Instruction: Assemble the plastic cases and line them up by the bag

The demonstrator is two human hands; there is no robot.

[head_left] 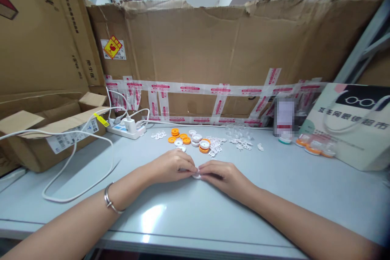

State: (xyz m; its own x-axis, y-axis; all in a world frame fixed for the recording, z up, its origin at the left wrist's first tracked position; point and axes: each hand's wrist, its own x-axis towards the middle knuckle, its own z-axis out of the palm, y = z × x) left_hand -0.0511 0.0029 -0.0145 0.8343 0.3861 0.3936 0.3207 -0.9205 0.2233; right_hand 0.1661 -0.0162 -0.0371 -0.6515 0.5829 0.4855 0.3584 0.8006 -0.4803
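My left hand (176, 166) and my right hand (224, 174) meet over the table, fingers closed around a small white round part (197, 176). Its lower edge shows between the fingertips; the rest is covered. Just beyond the hands lie orange rings (174, 132) and white rings (196, 138), some of them stacked. To their right spreads a pile of small white flat pieces (215, 145). Clear plastic domes (237, 131) stand behind another small group of white pieces (241, 144).
A power strip (128, 131) with a looping white cable (112, 150) and an opened carton (61, 138) are on the left. Cardboard (195, 48) walls off the back. On the right stand dome-topped orange pieces (313, 147) and a paper bag (356, 130).
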